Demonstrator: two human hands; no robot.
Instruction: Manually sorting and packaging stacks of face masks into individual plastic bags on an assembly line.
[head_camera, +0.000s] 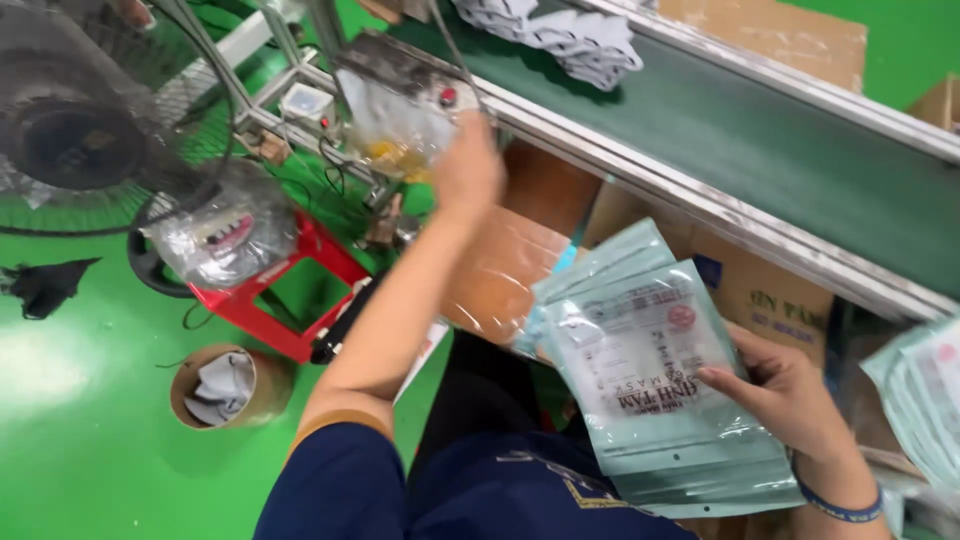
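My left hand (465, 172) is up at the sealer (400, 75), fingers pinching a clear pouch (395, 130) under its bar; I judge that one mid-seal. My right hand (790, 395) grips a fanned stack of teal pouches (650, 380) over my lap, thumb across the top one. Looks like plenty left. More pouches (925, 395) lie at the right, white masks (580, 40) on the belt (750, 140).

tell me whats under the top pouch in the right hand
More flat pale-green pouches fan out beneath the top pouch held by the right hand. How many, and their contents, stay covered.
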